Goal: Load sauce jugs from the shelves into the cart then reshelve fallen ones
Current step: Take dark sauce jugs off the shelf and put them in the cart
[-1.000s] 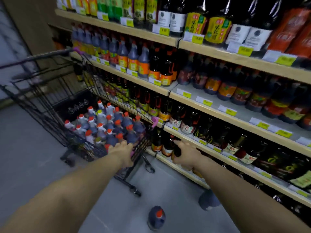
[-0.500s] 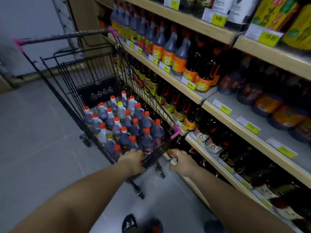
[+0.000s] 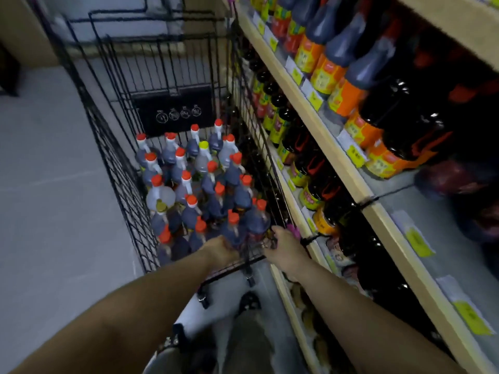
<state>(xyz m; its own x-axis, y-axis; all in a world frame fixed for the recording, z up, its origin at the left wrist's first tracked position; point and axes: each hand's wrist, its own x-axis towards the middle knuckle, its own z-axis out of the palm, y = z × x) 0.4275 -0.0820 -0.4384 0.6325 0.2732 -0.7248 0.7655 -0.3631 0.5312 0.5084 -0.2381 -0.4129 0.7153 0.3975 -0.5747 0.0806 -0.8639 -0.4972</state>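
A black wire cart [image 3: 121,168] stands along the shelves, packed with several dark sauce jugs [image 3: 189,184] with red caps, plus a few pale ones. My left hand [image 3: 221,248] grips the cart's near rim, right against a red-capped jug [image 3: 233,228]. My right hand [image 3: 283,245] holds the same rim at its right corner, beside a pink corner cap [image 3: 293,229]. More orange-labelled sauce jugs [image 3: 332,74] stand on the wooden shelves [image 3: 318,125] to the right.
Grey tiled floor [image 3: 54,211] lies left of the cart. The shelf unit runs tight along the cart's right side, with yellow price tags [image 3: 356,155] on its edges. My shoe [image 3: 249,300] is just behind the cart's wheel [image 3: 204,299].
My right hand left the lower-shelf bottles and took hold of the cart's near right corner. The view swung left and down over the cart; the floor jugs dropped out of sight.
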